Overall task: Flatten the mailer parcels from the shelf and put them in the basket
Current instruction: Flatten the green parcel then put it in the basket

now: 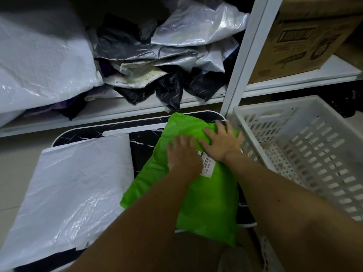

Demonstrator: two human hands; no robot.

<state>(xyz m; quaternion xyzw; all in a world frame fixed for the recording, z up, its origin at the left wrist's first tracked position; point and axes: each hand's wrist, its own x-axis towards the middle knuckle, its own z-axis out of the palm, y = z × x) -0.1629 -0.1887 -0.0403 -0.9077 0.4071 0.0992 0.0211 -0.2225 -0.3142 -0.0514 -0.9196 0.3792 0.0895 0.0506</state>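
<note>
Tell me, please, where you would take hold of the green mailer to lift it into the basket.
Probably the near right edge of the green mailer, coming from the basket side. It lies flat under both pressing hands, and that edge overhangs the dark table, so fingers can slip beneath it.

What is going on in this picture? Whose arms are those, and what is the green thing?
There is no machine here. The picture comes from a camera worn on a person's head, looking down, so the arms are that person's own. The left hand and the right hand press flat on a bright green plastic mailer bag; neither grips it. The bag lies on a black marble-patterned table top, beside a flat white plastic mailer. To the right stands a white slotted plastic basket, with no mailers in it yet. Behind, a white shelf carries a heap of crumpled grey and black mailer bags.
</note>
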